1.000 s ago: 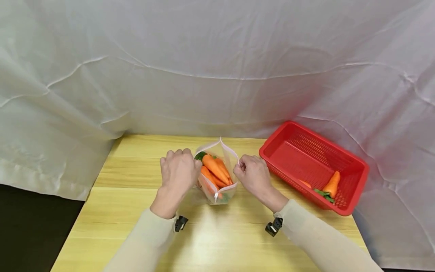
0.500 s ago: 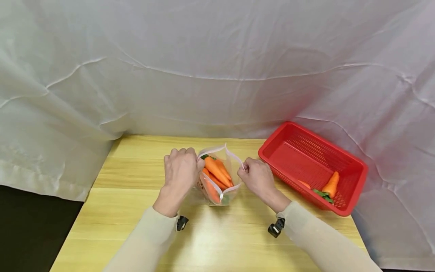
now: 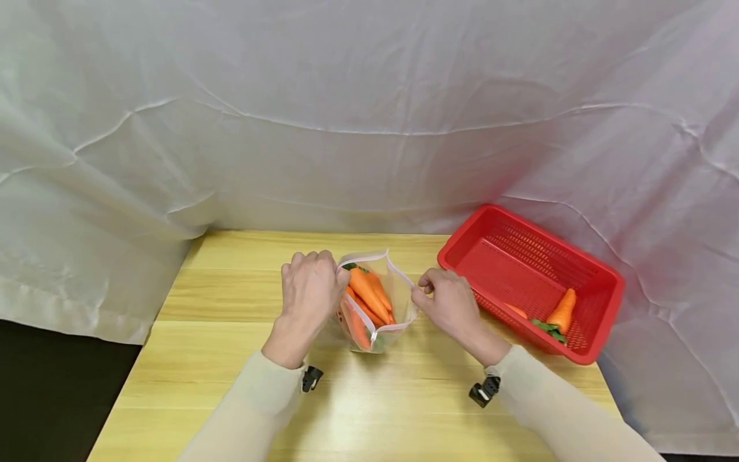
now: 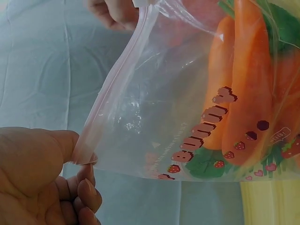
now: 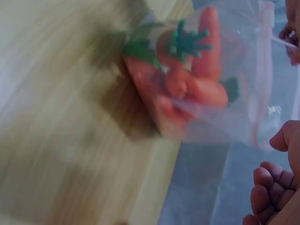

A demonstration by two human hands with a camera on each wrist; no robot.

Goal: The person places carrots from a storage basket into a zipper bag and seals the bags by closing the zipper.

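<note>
A clear zip bag (image 3: pixel 402 296) with a pinkish-white zip edge and a white slider stands gaping on the table. Several carrots (image 3: pixel 366 289) with green tops fill it. My left hand (image 3: pixel 310 295) pinches the left edge of its mouth between thumb and fingers; printed letters and strawberries show on the bag's side in the left wrist view. At the opposite edge is my right hand (image 3: pixel 453 305), its thumb tip right by the zip strip. In the right wrist view, its thumb (image 5: pixel 282 137) is spread from loosely bent fingers (image 5: pixel 269 187), with no plastic between them.
A red plastic basket (image 3: pixel 613 314) with perforated walls stands at the right of the wooden table (image 3: pixel 213 359). Inside it lie a carrot (image 3: pixel 562 314) with green leaves and another partly hidden carrot (image 3: pixel 516 310). A pale grey curtain (image 3: pixel 369 167) hangs behind the table.
My right hand has loosened its pinch on the bag's edge and shifted slightly right. The left hand and the bag's mouth have moved a little to the right.
</note>
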